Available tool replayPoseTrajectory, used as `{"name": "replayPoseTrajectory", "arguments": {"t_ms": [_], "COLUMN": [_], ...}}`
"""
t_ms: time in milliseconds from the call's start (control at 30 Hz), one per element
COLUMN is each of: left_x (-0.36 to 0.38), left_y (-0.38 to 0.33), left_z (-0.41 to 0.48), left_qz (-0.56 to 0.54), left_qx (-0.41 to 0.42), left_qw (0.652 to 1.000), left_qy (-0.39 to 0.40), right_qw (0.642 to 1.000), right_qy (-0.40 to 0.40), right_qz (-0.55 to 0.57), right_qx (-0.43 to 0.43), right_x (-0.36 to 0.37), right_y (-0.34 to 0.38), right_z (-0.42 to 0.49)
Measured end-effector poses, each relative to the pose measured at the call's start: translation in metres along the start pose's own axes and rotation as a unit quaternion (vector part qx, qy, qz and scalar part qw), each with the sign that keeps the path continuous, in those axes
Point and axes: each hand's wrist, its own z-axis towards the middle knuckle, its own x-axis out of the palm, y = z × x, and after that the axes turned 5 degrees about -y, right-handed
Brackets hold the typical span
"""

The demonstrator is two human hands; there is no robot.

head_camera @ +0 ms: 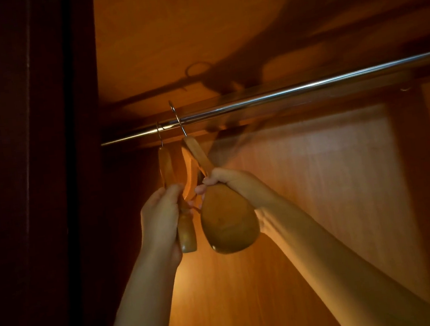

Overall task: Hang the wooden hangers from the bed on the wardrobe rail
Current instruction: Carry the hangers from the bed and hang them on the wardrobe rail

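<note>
A shiny metal wardrobe rail (294,92) runs from lower left to upper right inside the wardrobe. Two wooden hangers hang near its left end, seen end-on. The left hanger (186,233) has its hook over the rail, and my left hand (160,222) grips its lower arm. The right hanger (228,223), with a broad rounded shoulder end, has its wire hook (177,117) at the rail, tilted. My right hand (226,180) holds that hanger around its neck from behind.
The dark wardrobe door frame (36,183) stands close on the left. The wooden back panel (317,178) and top shelf (193,31) enclose the space. The rail extends bare to the right.
</note>
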Motion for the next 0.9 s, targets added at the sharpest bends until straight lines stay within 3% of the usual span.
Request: {"name": "replayPoseTrajectory", "arguments": {"t_ms": [533,700,900], "left_x": [-0.01,-0.013,-0.035], "left_y": [0.008,0.02,0.053], "left_z": [-0.005,-0.029,-0.064], "left_qz": [0.028,0.037,0.025], "left_qx": [-0.007,0.019,0.033], "left_qw": [1.0,0.999,0.998], "left_qy": [-0.002,-0.029,-0.052], "right_qw": [0.998,0.999,0.997], "right_qy": [0.025,-0.023,-0.06], "right_qz": [0.006,-0.02,0.041], "right_qx": [0.058,0.032,-0.022], "right_x": [-0.014,-0.014,-0.033], "right_y": [-0.015,-0.021,-0.042], "right_z": [-0.014,-0.033,-0.078]}}
